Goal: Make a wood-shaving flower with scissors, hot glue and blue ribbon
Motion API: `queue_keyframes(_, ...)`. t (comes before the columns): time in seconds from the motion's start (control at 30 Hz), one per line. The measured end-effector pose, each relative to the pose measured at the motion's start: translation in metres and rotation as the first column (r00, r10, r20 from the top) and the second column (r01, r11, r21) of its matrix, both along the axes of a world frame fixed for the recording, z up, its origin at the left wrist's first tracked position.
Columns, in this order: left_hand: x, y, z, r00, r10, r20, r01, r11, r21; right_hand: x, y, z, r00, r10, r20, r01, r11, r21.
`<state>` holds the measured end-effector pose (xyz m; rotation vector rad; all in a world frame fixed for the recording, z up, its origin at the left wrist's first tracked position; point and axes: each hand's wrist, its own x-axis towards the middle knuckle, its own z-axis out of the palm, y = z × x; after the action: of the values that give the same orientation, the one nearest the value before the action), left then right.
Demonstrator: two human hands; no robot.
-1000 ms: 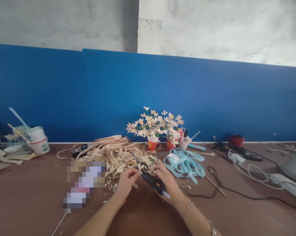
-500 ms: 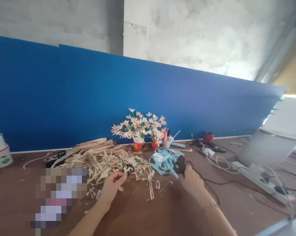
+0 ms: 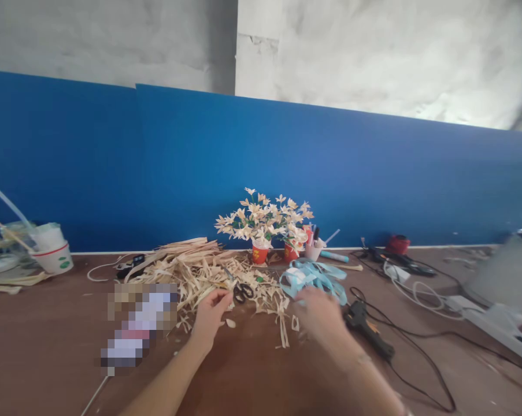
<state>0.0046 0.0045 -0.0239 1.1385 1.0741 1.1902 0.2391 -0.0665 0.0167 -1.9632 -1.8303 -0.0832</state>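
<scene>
My left hand (image 3: 211, 318) is closed in a pinch just in front of the heap of pale husk strips (image 3: 191, 268). Whatever its fingertips hold is too small to make out. Black-handled scissors (image 3: 242, 292) lie by those fingertips, on the edge of the heap. My right hand (image 3: 319, 315), blurred, hovers at the near side of a tangle of light blue ribbon (image 3: 315, 277); its fingers are not clear. To its right, a black glue gun (image 3: 368, 330) rests on the table. Small husk scraps (image 3: 282, 323) lie between my hands.
Pale artificial flowers (image 3: 265, 216) stand in red cups (image 3: 259, 252) against the blue panel (image 3: 178, 162). A pen cup (image 3: 313, 251) is beside them. White tubs (image 3: 52, 257) stand left, near a pixelated patch (image 3: 139, 329). Cables and a power strip (image 3: 486, 329) lie right.
My right hand has let go of the glue gun, which now lies on the table, and has moved left toward the ribbon. The view has turned left. My left hand keeps its pinch.
</scene>
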Motion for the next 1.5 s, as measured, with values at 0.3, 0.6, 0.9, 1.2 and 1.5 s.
queue_keyframes(0.3,-0.002,0.006,-0.002,0.996,0.076,0.044,-0.079,0.995,0.066,-0.120,0.034,-0.025,0.844,0.498,0.201,-0.481,0.867,-0.128)
queue_keyframes(0.6,-0.001,0.007,-0.007,0.997,0.082,-0.001,-0.081,0.987,0.140,-0.116,0.034,-0.036,0.906,0.406,0.120,-0.404,0.914,-0.042)
queue_keyframes(0.9,-0.001,0.003,-0.005,1.000,-0.014,-0.001,0.014,1.000,0.011,-0.103,0.041,-0.035,0.777,0.366,-0.512,-0.286,0.930,0.231)
queue_keyframes(1.2,0.002,-0.002,0.003,0.997,-0.066,0.037,0.068,0.996,-0.058,-0.106,0.041,-0.030,0.685,0.301,-0.663,-0.258,0.952,0.166)
queue_keyframes(1.5,0.003,-0.004,0.008,0.996,-0.085,0.020,0.086,0.996,-0.019,-0.105,0.042,-0.032,0.631,0.297,-0.716,-0.282,0.948,0.145)
